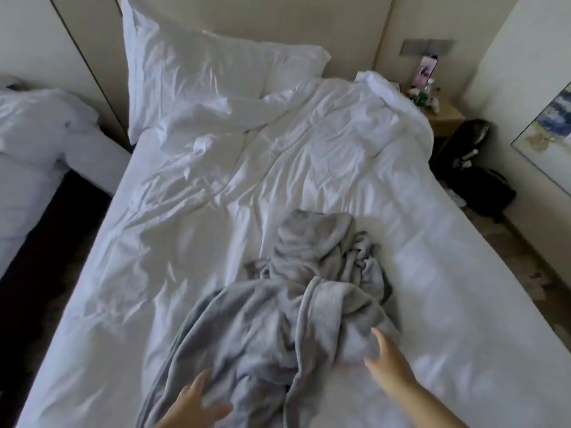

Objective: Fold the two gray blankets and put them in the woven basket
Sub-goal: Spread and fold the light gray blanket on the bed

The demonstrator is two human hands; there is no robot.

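A heap of crumpled gray blanket (287, 319) lies on the near half of the white bed (154, 304), stretching from the middle down to the bottom edge of the view. Where one blanket ends and the other begins I cannot tell. My left hand (197, 403) hovers with fingers spread at the heap's near left edge, touching or just above the fabric. My right hand (386, 356) reaches in from the lower right, fingers apart, its tips at the heap's right side. Neither hand holds anything. No woven basket is in view.
A rumpled white duvet (324, 143) and a big pillow (197, 75) cover the far half of the bed. A second bed (37, 143) stands at the left across a dark gap. At the far right are a nightstand (445, 115) with small items and dark bags (482, 186) on the floor.
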